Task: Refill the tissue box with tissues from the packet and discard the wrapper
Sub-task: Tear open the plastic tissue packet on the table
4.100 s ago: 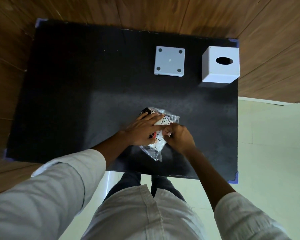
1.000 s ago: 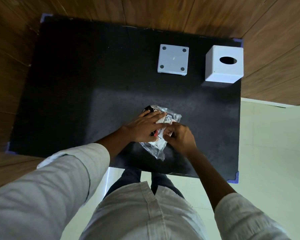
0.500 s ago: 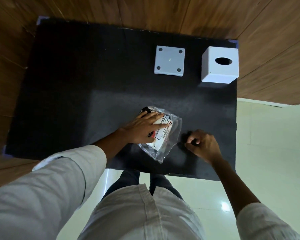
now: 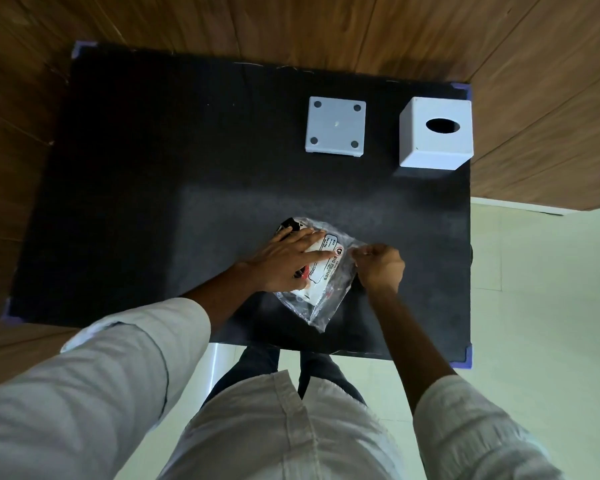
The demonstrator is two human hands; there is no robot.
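Two hands work at a tissue packet (image 4: 321,277) in the lower middle of the frame, on a big black mat (image 4: 153,188) that covers most of the table. Next in size is the white tissue box (image 4: 435,138), which stands in the upper right corner of the mat with its oval hole facing up. Left of the box, and apart from it, a flat grey square lid (image 4: 335,126) lies with four round feet showing. On the packet, the left hand (image 4: 286,261) lies flat with spread fingers and presses it down. At its right edge, the right hand (image 4: 380,266) is closed and pinches the clear plastic wrapper.
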